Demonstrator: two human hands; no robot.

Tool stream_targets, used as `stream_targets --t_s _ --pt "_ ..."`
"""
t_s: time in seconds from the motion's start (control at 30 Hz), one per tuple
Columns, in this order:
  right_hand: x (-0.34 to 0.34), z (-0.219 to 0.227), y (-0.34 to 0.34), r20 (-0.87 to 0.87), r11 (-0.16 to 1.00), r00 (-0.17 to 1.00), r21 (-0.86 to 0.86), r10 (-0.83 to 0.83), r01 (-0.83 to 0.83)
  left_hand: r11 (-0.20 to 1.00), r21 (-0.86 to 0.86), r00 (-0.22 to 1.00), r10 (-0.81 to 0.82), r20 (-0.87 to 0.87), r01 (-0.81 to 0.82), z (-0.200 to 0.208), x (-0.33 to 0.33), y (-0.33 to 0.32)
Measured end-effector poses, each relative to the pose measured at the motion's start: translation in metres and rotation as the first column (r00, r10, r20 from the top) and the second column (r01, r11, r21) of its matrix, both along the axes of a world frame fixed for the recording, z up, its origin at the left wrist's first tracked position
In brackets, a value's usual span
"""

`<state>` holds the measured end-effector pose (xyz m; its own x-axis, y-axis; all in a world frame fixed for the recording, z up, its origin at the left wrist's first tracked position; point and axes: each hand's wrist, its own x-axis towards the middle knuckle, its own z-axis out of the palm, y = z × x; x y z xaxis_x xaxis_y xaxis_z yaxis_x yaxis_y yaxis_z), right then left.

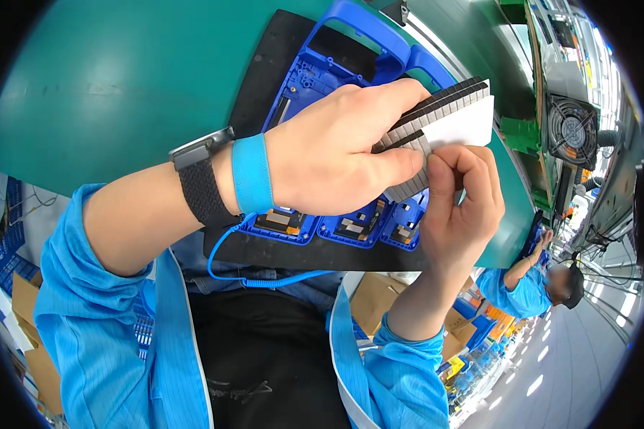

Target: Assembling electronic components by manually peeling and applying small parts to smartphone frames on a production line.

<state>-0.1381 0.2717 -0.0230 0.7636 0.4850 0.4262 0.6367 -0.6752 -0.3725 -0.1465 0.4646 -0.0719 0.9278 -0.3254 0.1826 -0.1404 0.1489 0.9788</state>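
My left hand [347, 146], with a blue wrist strap [252, 174] and a dark watch on its arm, grips a sheet of foam strips [447, 107] between thumb and fingers. Narrow grey and black pieces sit in rows on the sheet's white backing. My right hand [465, 196] is closed in a pinch at the sheet's lower edge, beside the left thumb; what its fingertips hold is too small to make out. Below the hands lie blue plastic housings [315, 75], the nearer ones holding small electronic parts [283, 222]. My left hand hides part of them.
The housings rest on a black mat [261, 79] over a green table [136, 79]. A coiled blue cord [286, 279] runs from the wrist strap along the table's near edge. A black fan [572, 131] stands at the right. Another person [526, 286] in blue works farther right.
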Motion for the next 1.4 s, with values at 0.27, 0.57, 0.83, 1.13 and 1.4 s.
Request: stream_targets --t_s 0.27,0.57,0.83,1.13,1.4 --pt "-0.016 -0.004 0.012 0.038 0.982 0.998 0.178 0.052 -0.058 0.973 -0.198 0.986 0.089 -0.141 -0.116 0.0 -0.007 0.01" --pt "-0.047 -0.009 0.071 -0.407 0.936 0.845 0.104 0.348 -0.335 0.781 -0.427 0.876 0.48 -0.056 -0.455 0.029 0.004 0.034" --pt "-0.043 -0.012 0.09 -0.433 0.913 0.841 -0.088 0.324 -0.397 0.817 -0.354 0.879 0.476 -0.03 -0.455 0.033 0.0 0.04" --pt "-0.041 -0.016 0.09 -0.441 0.906 0.843 -0.133 0.309 -0.401 0.788 -0.4 0.862 0.507 -0.011 -0.468 0.028 0.001 0.038" --pt "-0.049 -0.01 0.095 -0.461 0.936 0.869 -0.191 0.181 -0.296 0.789 -0.396 0.854 0.519 0.019 -0.471 0.026 0.001 0.039"
